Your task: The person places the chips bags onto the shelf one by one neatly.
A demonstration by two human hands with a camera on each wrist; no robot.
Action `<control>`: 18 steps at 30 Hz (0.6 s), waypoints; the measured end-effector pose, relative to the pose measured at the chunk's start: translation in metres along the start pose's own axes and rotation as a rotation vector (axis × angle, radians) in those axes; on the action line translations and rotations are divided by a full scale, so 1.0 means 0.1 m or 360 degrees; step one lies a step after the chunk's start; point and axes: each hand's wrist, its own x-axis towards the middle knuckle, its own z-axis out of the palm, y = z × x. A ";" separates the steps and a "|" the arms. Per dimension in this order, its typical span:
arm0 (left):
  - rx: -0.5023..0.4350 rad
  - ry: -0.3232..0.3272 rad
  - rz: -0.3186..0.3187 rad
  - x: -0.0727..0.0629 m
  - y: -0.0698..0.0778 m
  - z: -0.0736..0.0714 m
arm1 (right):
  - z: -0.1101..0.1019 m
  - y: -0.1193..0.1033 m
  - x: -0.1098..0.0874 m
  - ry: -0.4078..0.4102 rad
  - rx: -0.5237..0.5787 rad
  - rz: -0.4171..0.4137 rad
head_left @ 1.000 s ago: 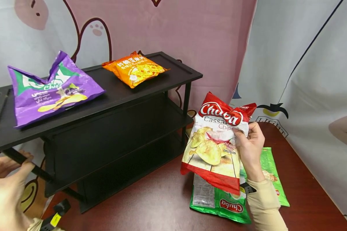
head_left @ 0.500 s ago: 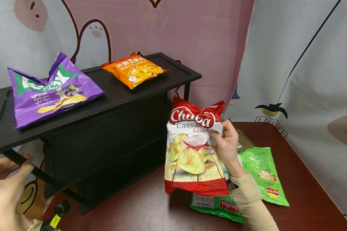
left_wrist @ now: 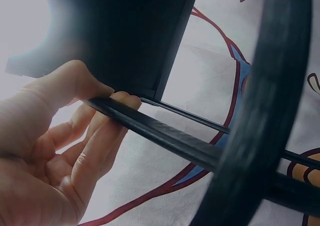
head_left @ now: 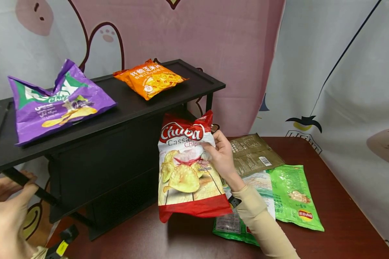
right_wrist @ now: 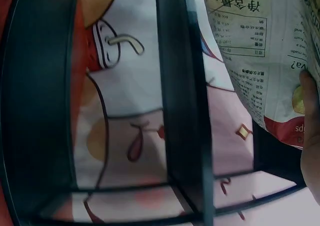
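My right hand (head_left: 222, 154) pinches the upper right edge of a red and white bag of cassava chips (head_left: 184, 172). The bag hangs upright in front of the black shelf rack (head_left: 110, 165), above the table. In the right wrist view the bag's printed back (right_wrist: 250, 51) shows beside the rack's bars. At the far left, my left hand (head_left: 9, 208) holds a black post of the rack; the left wrist view shows thumb and fingers pinching that bar (left_wrist: 155, 128). On the top shelf lie a purple chip bag (head_left: 61, 104) and an orange snack bag (head_left: 150, 79).
Right of the rack, a brown packet (head_left: 254, 154), a light green bag (head_left: 296, 198) and a darker green bag (head_left: 233, 226) lie on the reddish-brown table (head_left: 337, 208). The right forearm partly covers the darker one. A printed curtain (head_left: 194, 32) hangs behind.
My right hand has carried the red and white chip bag leftward, from over the green bags to the rack's front. The brown packet has come into view. My left hand stays on the post.
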 end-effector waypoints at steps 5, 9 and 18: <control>-0.0100 0.0004 -0.0010 -0.01 0.04 0.00 | 0.16 0.10 0.03 -0.0099 -0.0036 0.0099; -0.0070 0.0016 0.0016 -0.01 0.03 0.00 | 0.26 0.14 0.04 -0.0175 0.0089 0.0208; -0.0035 0.0007 0.0001 -0.01 0.02 0.00 | 0.39 0.18 0.09 -0.0279 0.0390 0.0513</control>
